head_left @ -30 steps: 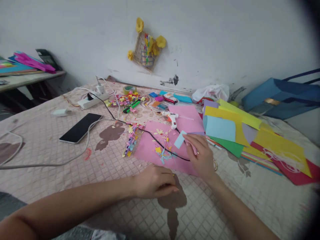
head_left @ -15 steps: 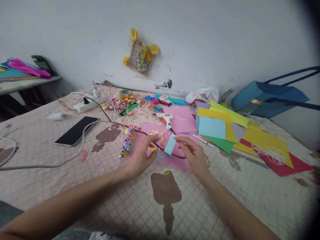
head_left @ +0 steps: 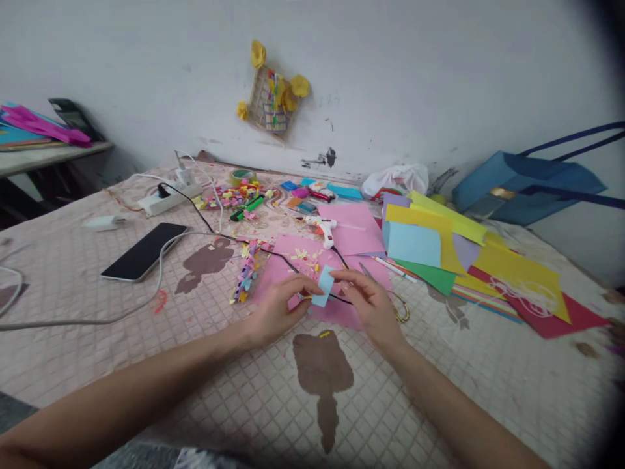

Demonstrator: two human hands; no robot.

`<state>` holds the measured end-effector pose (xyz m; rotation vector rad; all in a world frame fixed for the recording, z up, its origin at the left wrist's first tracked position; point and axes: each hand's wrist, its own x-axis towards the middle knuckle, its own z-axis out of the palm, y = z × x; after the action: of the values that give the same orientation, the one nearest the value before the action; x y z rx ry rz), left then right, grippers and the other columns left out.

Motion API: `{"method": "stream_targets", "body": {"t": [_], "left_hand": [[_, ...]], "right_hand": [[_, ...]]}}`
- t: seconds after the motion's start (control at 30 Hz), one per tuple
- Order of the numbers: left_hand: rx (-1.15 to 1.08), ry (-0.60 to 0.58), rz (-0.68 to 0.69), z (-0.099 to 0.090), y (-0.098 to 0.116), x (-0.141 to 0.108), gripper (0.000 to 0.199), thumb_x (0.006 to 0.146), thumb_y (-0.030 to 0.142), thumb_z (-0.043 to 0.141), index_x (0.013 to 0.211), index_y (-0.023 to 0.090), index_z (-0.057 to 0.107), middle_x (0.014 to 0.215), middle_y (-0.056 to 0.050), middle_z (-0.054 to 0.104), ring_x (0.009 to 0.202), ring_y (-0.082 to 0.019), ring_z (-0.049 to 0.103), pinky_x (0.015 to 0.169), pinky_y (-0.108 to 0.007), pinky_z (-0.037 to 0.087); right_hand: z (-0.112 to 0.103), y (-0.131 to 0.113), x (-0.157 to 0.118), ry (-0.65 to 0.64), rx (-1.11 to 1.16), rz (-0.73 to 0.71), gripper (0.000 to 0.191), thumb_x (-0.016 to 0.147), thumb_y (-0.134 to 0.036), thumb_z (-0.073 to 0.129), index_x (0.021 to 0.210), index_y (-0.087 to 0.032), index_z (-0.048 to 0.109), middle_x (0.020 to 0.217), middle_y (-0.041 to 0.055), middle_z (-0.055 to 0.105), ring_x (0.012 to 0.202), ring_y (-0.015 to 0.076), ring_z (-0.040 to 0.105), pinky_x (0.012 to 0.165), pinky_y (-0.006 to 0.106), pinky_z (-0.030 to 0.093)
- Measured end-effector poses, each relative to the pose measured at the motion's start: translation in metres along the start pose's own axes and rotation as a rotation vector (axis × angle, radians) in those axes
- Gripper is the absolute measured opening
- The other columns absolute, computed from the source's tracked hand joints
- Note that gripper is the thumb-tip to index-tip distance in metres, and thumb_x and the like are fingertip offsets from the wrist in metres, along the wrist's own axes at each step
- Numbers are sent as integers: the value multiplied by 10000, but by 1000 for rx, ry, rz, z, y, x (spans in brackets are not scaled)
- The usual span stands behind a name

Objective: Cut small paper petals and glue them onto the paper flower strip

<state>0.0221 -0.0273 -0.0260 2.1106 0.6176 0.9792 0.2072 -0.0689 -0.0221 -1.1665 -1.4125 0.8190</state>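
Now, blue slip [head_left: 324, 285]: tilted between our hands above the pink sheet [head_left: 270, 277]; no cuts show.
Right hand [head_left: 374, 306]: we pinch the slip's upper edge.
Left hand [head_left: 278, 306]: our fingertips meet its left edge; we cannot tell whether they grip.
Cut pieces [head_left: 305, 256]: scattered on the sheet, seemingly finished.
Scissors [head_left: 367, 271]: beside our right hand; this slip's cutting looks unstarted.
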Motion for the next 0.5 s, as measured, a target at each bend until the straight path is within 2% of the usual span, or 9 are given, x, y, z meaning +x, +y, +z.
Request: {"method": "stream_targets", "body": {"t": [0.2, 0.3, 0.43, 0.5], "left_hand": [[-94, -43, -78, 2, 1, -4, 252, 778, 61, 477, 985, 164, 577, 967, -65, 599, 892, -151, 554, 788, -288, 455], [-223, -32, -148, 3, 3, -4, 266, 808, 102, 467, 1060, 166, 524, 977, -67, 592, 877, -146, 555, 777, -288, 452], [-480, 9, -255, 4, 4, -2, 214, 868, 202, 426, 1077, 157, 446, 838, -35, 554, 755, -123, 540, 662, -259, 453], [-552, 15, -321, 5, 4, -1, 222, 857, 255, 469, 1054, 155, 442, 772, -10, 525, 659, -102, 509, 566, -224, 426]], "right_hand": [[1, 3, -1, -43, 28, 19, 215, 829, -199, 512, 964, -258, 669, 990, 19, 651, 894, 164, 585, 806, 300, 450], [2, 5, -1, -59, 52, 26, 206, 828, -207, 513, 955, -248, 669, 970, 24, 657, 874, 166, 595, 805, 310, 453], [3, 4, -2, -33, 46, 35, 199, 825, -220, 513, 948, -246, 668, 982, 27, 655, 867, 171, 597, 791, 322, 463], [5, 1, -3, -45, 32, 32, 198, 825, -219, 508, 943, -244, 666, 983, 29, 654, 889, 178, 595, 796, 329, 466]]}}
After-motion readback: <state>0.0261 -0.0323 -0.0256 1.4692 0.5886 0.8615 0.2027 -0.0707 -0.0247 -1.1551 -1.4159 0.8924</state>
